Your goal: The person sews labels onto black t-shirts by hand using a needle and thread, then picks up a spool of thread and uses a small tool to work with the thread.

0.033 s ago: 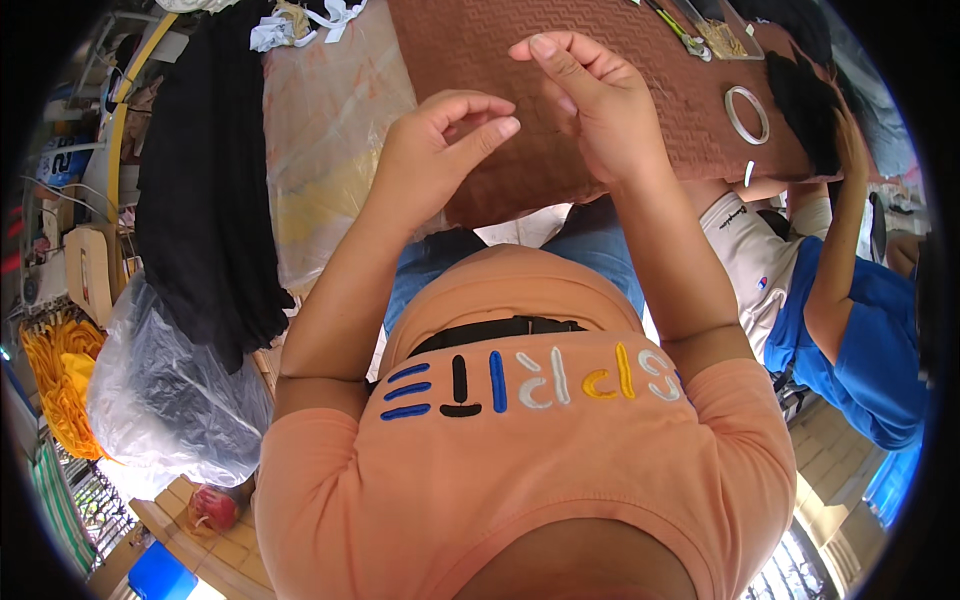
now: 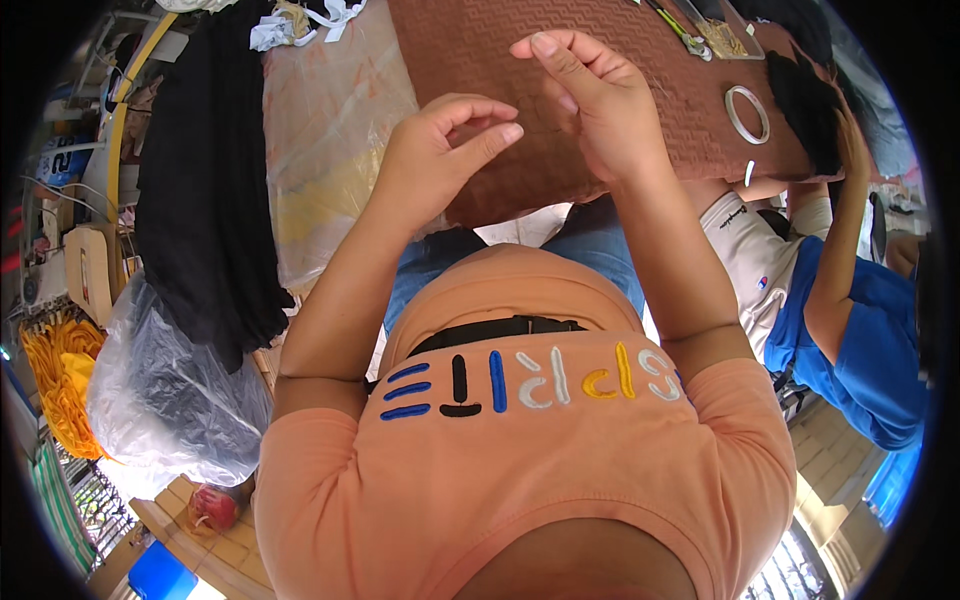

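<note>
My left hand (image 2: 440,150) hovers over the near edge of a brown textured cloth (image 2: 470,45) on the table. Its fingers curl loosely, and a small gap shows between thumb and fingertips with nothing visible there. Slightly higher and to the right is my right hand (image 2: 605,105), its thumb pressed to the index finger in a pinch and the other fingers curled. Anything held in that pinch is too small to make out. The two hands are apart, fingertips facing each other.
A white tape roll (image 2: 747,114), green-handled tool (image 2: 692,42) and clear box (image 2: 735,40) lie at right. There a person in blue (image 2: 850,330) reaches to black cloth (image 2: 800,105). At left are plastic-covered material (image 2: 335,130), hanging black fabric (image 2: 205,180) and a clear bag (image 2: 175,390).
My left hand has shifted very slightly down, toward me. The right hand keeps its pinch in nearly the same place.
</note>
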### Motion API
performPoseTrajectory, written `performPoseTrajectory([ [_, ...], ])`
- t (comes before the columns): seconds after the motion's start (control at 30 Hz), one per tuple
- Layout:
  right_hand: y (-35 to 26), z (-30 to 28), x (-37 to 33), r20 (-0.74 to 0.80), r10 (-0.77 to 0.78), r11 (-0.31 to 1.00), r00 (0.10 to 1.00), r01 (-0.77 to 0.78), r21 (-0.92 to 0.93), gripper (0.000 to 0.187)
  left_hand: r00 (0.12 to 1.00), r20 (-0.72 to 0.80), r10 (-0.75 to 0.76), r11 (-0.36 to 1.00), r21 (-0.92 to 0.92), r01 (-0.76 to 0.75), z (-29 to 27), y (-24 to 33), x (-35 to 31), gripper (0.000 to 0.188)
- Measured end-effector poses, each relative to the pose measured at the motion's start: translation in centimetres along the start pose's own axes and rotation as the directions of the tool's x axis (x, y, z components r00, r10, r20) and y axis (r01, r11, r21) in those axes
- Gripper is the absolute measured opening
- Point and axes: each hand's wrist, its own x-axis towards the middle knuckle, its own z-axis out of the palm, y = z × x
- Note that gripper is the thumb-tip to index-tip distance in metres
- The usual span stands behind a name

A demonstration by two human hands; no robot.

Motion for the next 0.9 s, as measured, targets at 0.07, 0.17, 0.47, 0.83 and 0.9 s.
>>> performPoseTrajectory([
  [0.07,0.1,0.0,0.0,-0.029,-0.006,1.0,1.0,0.006,0.001,0.021,0.998,0.038,0.041,0.999,0.03,-0.042,0.3,-0.7,-0.1,0.026],
  [0.17,-0.1,0.1,0.1,-0.051,-0.011,0.999,0.999,0.009,-0.035,0.021,0.986,0.09,0.138,0.981,0.128,-0.149,0.8,-1.5,0.1,0.024],
  [0.47,-0.8,-0.3,0.0,-0.14,-0.004,0.994,0.99,-0.012,-0.11,0.02,0.966,0.205,-0.158,0.987,-0.008,0.163,1.4,-0.7,0.3,0.016],
  [0.83,1.5,-1.0,-0.4,0.076,-0.173,0.944,0.982,0.188,-0.27,0.023,0.988,0.124,-0.096,0.989,-0.099,0.109,-2.4,1.7,0.4,0.017],
  [0.9,1.5,-0.7,-0.6,0.102,-0.172,0.944,0.98,0.193,-0.268,0.022,0.99,0.127,-0.067,0.995,-0.068,0.076,-2.5,1.8,0.4,0.016],
])
